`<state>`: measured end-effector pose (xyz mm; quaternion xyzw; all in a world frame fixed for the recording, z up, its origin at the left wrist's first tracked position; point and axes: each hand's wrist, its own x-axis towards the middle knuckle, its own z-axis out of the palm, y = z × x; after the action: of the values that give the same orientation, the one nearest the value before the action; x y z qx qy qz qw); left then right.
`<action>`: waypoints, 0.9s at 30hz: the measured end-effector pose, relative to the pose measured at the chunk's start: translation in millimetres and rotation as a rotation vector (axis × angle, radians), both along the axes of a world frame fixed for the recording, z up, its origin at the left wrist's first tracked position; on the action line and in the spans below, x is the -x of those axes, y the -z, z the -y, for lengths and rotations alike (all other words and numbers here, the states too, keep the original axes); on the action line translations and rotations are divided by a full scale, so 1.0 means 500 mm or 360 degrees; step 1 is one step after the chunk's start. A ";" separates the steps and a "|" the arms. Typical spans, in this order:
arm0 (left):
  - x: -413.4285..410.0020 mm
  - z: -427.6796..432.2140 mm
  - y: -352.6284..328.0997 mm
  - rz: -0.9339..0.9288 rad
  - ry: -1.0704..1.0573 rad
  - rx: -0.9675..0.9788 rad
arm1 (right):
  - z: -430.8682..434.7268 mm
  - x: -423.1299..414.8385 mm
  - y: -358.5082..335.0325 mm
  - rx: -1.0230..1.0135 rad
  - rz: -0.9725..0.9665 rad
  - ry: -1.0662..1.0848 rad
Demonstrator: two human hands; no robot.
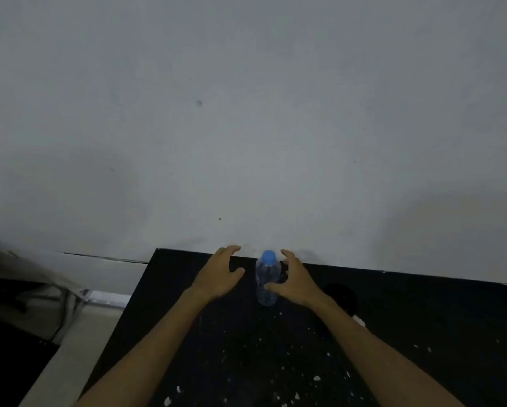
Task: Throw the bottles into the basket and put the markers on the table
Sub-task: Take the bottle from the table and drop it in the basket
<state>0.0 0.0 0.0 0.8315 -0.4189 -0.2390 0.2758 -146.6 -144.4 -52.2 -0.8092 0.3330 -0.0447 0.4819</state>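
Observation:
A clear plastic bottle with a blue cap stands upright near the far edge of the black table. My right hand is open just to the right of the bottle, fingers curved around its side and thumb in front of its lower body, without a clear grip. My left hand is open a little to the left of the bottle, fingers spread, not touching it. No markers and no basket are in view.
The table top is speckled with small white flecks and butts against a plain grey-white wall. A dark round shape lies on the table right of my right wrist. Left of the table, lower down, sits a dim metal-framed object.

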 end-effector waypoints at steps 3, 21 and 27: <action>-0.024 0.014 0.032 -0.0067 -0.0022 -0.0055 | -0.003 -0.033 0.045 -0.0099 0.0030 0.0125; 0.006 -0.015 -0.019 -0.0052 -0.0085 0.0055 | -0.026 -0.015 -0.024 -0.0017 0.0496 0.0231; 0.096 -0.113 -0.091 -0.0010 -0.0208 0.0188 | -0.097 0.048 -0.138 0.0039 0.0666 0.0018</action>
<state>-48.1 56.3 45.6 0.8385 -0.3762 -0.1981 0.3408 -170.8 -95.9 16.5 -0.7862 0.2297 -0.2188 0.5304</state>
